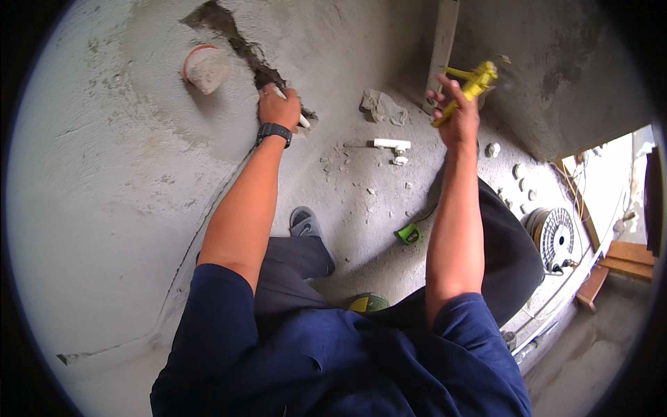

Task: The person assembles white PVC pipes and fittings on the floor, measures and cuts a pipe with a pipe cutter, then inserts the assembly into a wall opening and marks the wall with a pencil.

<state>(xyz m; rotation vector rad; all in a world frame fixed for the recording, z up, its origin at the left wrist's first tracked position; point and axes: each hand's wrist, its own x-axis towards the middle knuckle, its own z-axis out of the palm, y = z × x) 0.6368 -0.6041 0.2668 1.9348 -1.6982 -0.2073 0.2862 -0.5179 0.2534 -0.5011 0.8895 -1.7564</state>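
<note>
My left hand [278, 108], with a dark watch at the wrist, is closed around a short white plastic pipe [303, 121] at the lower end of a rough groove [243, 48] chiselled in the grey wall. Part of the pipe is hidden under my fingers. Raised on the right is my right hand [458, 118], gripping a yellow two-handled tool [476, 85] that looks like a pipe cutter. Its handles stand apart, and some of my fingers are spread off it. Between the hands, a white pipe tee fitting [393, 144] lies on the floor.
A pipe stub with an orange rim [203, 68] sticks out of the wall. On the floor are a crumpled plastic bag [383, 106], a green tape measure [409, 234], several white fittings [520, 170] and rubble. A reel [554, 236] stands right, near wooden boards [625, 261].
</note>
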